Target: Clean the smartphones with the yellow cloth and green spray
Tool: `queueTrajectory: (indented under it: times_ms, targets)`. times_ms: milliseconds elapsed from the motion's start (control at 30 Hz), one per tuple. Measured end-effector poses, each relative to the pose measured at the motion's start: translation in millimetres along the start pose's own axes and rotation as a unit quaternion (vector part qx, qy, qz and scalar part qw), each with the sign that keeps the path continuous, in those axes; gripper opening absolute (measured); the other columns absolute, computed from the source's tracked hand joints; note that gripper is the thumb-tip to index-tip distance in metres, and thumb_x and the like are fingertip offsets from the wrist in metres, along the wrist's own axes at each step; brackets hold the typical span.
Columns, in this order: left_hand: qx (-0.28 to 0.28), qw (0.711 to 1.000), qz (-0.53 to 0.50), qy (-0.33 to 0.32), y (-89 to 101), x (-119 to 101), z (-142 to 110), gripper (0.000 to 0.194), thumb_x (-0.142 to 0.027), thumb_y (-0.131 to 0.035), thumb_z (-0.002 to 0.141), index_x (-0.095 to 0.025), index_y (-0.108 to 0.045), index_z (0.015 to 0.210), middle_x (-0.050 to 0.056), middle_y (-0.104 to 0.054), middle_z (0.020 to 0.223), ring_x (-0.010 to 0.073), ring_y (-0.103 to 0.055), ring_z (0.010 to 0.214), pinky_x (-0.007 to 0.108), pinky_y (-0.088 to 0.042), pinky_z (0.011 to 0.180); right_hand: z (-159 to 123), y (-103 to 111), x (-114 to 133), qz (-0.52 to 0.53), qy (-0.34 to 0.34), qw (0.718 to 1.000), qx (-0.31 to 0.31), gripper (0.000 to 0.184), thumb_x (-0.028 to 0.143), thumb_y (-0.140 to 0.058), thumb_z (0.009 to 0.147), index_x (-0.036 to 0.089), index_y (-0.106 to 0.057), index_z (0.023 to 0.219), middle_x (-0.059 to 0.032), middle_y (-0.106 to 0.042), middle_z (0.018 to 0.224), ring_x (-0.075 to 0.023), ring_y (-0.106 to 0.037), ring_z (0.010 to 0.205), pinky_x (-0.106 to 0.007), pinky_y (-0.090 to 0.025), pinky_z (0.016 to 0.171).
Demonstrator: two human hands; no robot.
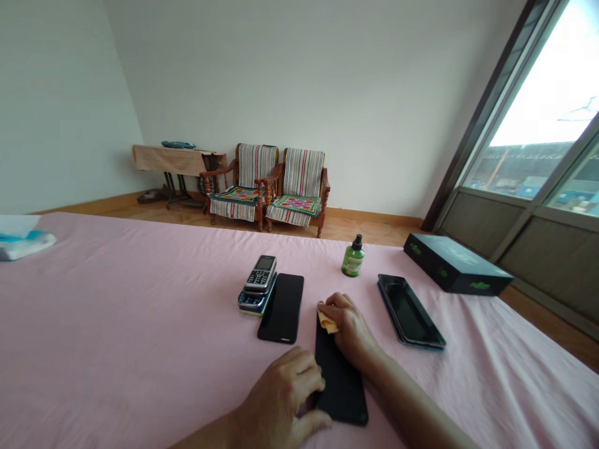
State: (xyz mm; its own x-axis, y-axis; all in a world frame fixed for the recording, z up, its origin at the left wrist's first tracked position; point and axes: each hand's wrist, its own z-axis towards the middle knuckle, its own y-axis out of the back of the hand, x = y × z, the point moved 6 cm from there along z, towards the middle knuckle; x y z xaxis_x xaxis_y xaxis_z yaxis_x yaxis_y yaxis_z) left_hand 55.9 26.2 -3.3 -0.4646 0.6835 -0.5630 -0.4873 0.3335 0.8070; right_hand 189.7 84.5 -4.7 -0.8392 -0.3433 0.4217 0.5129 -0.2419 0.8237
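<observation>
A flat black device (340, 388), shaped like a large phone or small tablet, lies on the pink sheet. My left hand (287, 390) grips its near left edge, fingers curled along the side and thumb at the near corner. On its far end, my right hand (349, 324) presses a folded yellow cloth (329, 324) against the surface. To the left lies a black smartphone (282, 308), screen up. Beside that, a silver keypad phone (261, 274) rests on top of a blue phone (253, 302). A green bottle (352, 257) with a black cap stands upright beyond my right hand.
A dark tablet (414, 312) lies to the right, apparently on another flat item. Behind it sits a black box (456, 262) with green markings. At the far left is a white and blue packet (23, 243). Two wooden chairs (296, 187) stand past the pink sheet's (140, 324) far edge.
</observation>
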Motion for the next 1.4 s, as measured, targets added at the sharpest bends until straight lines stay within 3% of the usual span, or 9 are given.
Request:
queueTrajectory:
  times_ms: [333,500,733,933,1100,1400]
  targets:
    - [0.007,1.0,0.012,-0.015,-3.4,2,0,0.025,-0.023,-0.084,0.072,-0.016,-0.067,0.088,0.003,-0.063,0.092,0.021,-0.057,0.09,0.029,-0.046,0.078,-15,12,-20,-0.101,-0.143,0.984,-0.04,0.032,-0.007,-0.046,0.073,0.014,-0.069,0.077,-0.0106,-0.055,0.084,-0.0219,-0.05,0.079,-0.031,-0.037,0.07]
    - [0.008,1.0,0.018,-0.024,-3.6,1,1,0.026,-0.023,-0.084,0.07,-0.016,-0.065,0.086,0.003,-0.063,0.091,0.0204,-0.057,0.089,0.028,-0.045,0.076,-11,11,-9,-0.099,-0.118,0.988,-0.029,0.034,-0.008,-0.042,0.076,0.014,-0.068,0.076,-0.0117,-0.057,0.087,-0.0227,-0.05,0.084,-0.031,-0.038,0.074]
    - [0.01,1.0,0.021,-0.012,-6.0,3,0,0.024,-0.023,-0.085,0.07,-0.017,-0.065,0.082,0.001,-0.062,0.09,0.0205,-0.056,0.09,0.028,-0.045,0.076,2,-3,14,-0.052,-0.042,0.998,0.001,0.037,-0.007,-0.045,0.079,0.021,-0.068,0.082,-0.0038,-0.06,0.092,-0.0169,-0.052,0.089,-0.023,-0.04,0.077]
    - [0.011,1.0,0.015,-0.024,-3.0,1,1,0.023,-0.024,-0.083,0.072,-0.016,-0.066,0.085,0.003,-0.063,0.091,0.0206,-0.056,0.089,0.028,-0.046,0.075,-8,9,-11,-0.073,-0.107,0.991,-0.037,0.039,-0.011,-0.041,0.07,0.017,-0.068,0.077,-0.009,-0.057,0.086,-0.0207,-0.052,0.083,-0.028,-0.039,0.071]
    - [0.008,1.0,-0.003,-0.019,0.3,-2,0,0.026,-0.02,-0.082,0.073,-0.016,-0.067,0.094,0.004,-0.064,0.094,0.0213,-0.057,0.089,0.03,-0.047,0.079,-13,13,-29,-0.079,-0.13,0.987,-0.044,0.038,-0.009,-0.044,0.07,0.017,-0.07,0.078,-0.0079,-0.057,0.085,-0.0202,-0.054,0.082,-0.027,-0.039,0.071]
    - [0.01,1.0,-0.005,-0.019,-0.8,-1,-1,0.024,-0.019,-0.081,0.074,-0.015,-0.067,0.094,0.005,-0.064,0.095,0.0216,-0.058,0.091,0.031,-0.047,0.08,-33,18,-18,-0.067,-0.134,0.988,-0.032,0.036,-0.01,-0.042,0.069,0.017,-0.066,0.074,-0.0051,-0.055,0.077,-0.0153,-0.054,0.069,-0.025,-0.035,0.06]
